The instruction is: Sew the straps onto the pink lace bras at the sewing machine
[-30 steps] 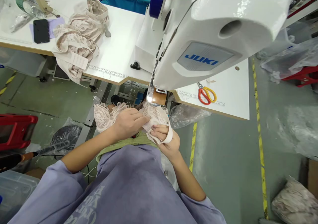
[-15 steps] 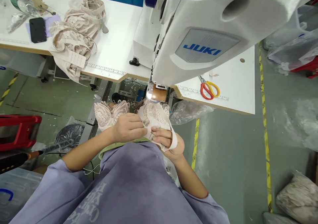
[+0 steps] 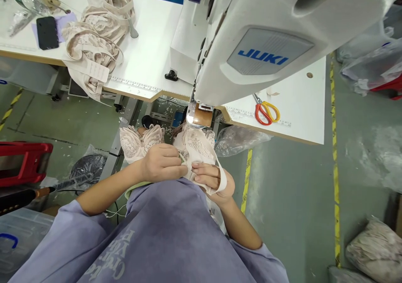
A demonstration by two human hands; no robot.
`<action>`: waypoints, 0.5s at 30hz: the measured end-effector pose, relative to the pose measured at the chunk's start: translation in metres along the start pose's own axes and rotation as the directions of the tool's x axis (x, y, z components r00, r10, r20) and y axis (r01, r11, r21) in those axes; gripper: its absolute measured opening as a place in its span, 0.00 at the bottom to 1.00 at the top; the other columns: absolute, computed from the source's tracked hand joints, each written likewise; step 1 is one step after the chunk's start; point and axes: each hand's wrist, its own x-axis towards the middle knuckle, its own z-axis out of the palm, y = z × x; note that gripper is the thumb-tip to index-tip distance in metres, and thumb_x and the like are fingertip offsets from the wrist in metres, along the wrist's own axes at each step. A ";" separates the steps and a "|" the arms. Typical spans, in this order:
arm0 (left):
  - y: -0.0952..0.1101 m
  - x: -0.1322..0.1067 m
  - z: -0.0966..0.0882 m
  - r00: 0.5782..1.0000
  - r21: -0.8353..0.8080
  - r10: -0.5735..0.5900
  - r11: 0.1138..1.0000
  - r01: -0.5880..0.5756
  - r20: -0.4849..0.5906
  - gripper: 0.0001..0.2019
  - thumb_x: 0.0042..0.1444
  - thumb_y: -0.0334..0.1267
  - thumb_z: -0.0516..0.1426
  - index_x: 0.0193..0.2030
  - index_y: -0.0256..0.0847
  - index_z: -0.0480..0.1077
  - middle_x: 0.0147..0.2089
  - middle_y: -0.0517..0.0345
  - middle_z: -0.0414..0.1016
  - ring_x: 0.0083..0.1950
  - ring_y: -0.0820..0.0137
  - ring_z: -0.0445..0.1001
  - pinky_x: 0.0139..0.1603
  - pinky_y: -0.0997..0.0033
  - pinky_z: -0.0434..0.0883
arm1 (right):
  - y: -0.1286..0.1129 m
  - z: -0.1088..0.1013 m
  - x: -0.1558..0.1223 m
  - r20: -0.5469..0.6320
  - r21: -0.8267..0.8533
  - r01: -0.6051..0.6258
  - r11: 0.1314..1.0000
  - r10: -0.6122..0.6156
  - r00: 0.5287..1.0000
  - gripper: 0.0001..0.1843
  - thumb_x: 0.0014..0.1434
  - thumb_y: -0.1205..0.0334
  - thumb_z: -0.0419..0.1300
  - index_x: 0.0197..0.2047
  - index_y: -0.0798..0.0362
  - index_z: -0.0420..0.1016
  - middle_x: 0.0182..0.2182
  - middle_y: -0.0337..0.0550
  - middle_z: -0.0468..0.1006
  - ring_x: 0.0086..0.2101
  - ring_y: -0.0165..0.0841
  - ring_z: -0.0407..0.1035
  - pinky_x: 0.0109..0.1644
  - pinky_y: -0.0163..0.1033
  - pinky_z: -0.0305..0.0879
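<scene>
My left hand (image 3: 163,162) and my right hand (image 3: 213,180) meet close to my chest, both closed on a beige lace garment (image 3: 196,147). The lace runs up under the foot of a white JUKI sewing machine (image 3: 251,44), and a second lace cup (image 3: 138,140) hangs left of my left hand. A pale elastic band (image 3: 222,178) wraps over my right hand. My fingertips pinch the fabric edge between the two hands.
A pile of beige lace garments (image 3: 94,40) and a black phone (image 3: 47,32) lie on the white table (image 3: 147,57) to the left. Red-and-yellow scissors (image 3: 266,111) rest at the right. Red crate (image 3: 21,161), plastic bags (image 3: 370,182) and a bundle (image 3: 373,245) sit on the floor.
Both hands have drawn slightly nearer my body with the lace still pinched; the view has shifted a little, otherwise nothing has moved.
</scene>
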 end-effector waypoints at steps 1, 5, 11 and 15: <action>0.000 -0.001 0.000 1.000 -0.011 -0.003 1.000 0.003 -0.011 0.10 0.64 0.30 0.56 0.31 0.45 0.71 0.21 0.63 0.67 0.25 0.72 0.70 0.35 0.70 0.75 | 0.000 0.001 0.000 -0.004 0.005 0.005 1.000 -0.005 1.000 0.17 0.63 0.67 0.63 0.54 0.44 0.78 0.39 0.42 0.85 0.43 0.40 0.82 0.46 0.45 0.84; 0.001 -0.006 0.001 0.997 -0.056 -0.073 0.996 0.074 0.031 0.13 0.66 0.32 0.54 0.29 0.45 0.70 0.21 0.62 0.69 0.25 0.71 0.71 0.37 0.69 0.76 | -0.001 0.003 0.002 -0.016 0.022 0.027 0.999 -0.027 1.000 0.16 0.62 0.68 0.64 0.53 0.47 0.78 0.38 0.43 0.84 0.43 0.40 0.82 0.47 0.44 0.84; 0.002 -0.009 -0.002 0.985 -0.027 -0.106 0.993 0.111 0.139 0.13 0.66 0.35 0.54 0.29 0.48 0.72 0.19 0.63 0.67 0.23 0.71 0.70 0.32 0.69 0.75 | -0.002 0.003 0.002 -0.013 -0.005 0.026 1.000 -0.027 1.000 0.15 0.63 0.67 0.64 0.52 0.46 0.78 0.37 0.42 0.84 0.42 0.40 0.82 0.46 0.44 0.85; 0.002 -0.004 -0.003 0.996 0.014 -0.042 0.999 0.041 0.083 0.13 0.65 0.33 0.55 0.28 0.48 0.71 0.17 0.65 0.64 0.21 0.72 0.68 0.31 0.71 0.75 | -0.001 0.003 0.000 0.001 -0.010 -0.019 1.000 0.019 1.000 0.15 0.63 0.65 0.63 0.52 0.40 0.78 0.37 0.41 0.85 0.40 0.43 0.83 0.42 0.46 0.86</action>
